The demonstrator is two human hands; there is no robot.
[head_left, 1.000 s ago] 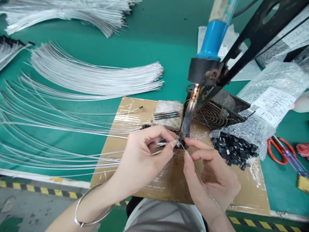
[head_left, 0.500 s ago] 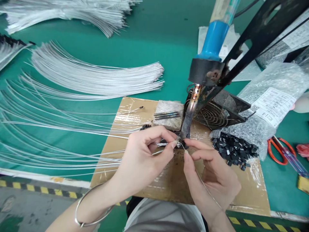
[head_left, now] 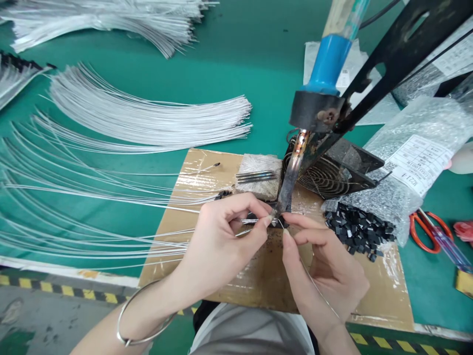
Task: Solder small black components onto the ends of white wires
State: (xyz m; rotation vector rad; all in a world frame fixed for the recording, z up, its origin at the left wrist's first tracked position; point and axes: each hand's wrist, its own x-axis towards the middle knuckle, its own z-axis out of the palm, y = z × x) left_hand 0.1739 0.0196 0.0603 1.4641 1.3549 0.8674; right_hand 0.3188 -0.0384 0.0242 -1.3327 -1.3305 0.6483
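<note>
A soldering iron [head_left: 293,170] with a blue collar points down, its tip between my hands. Just left of the tip, my left hand [head_left: 229,236] pinches something too small to make out. My right hand [head_left: 325,266], right of the tip, holds a thin solder wire [head_left: 320,291] between thumb and fingers; the wire's end reaches the tip. White wires [head_left: 158,251] run from the left toward my left hand. Behind it, a pale block [head_left: 258,191] carries several thin metal pieces. Brown cardboard [head_left: 258,286] lies underneath.
A black fan [head_left: 328,180] stands behind the iron, under a black metal bracket [head_left: 391,64]. Black connectors [head_left: 358,231] lie in a pile at right, near bubble-wrapped bags [head_left: 399,197] and orange-handled scissors [head_left: 416,236]. Bundled white wires [head_left: 148,118] lie at back left. Another person's hand [head_left: 461,159] shows at the right edge.
</note>
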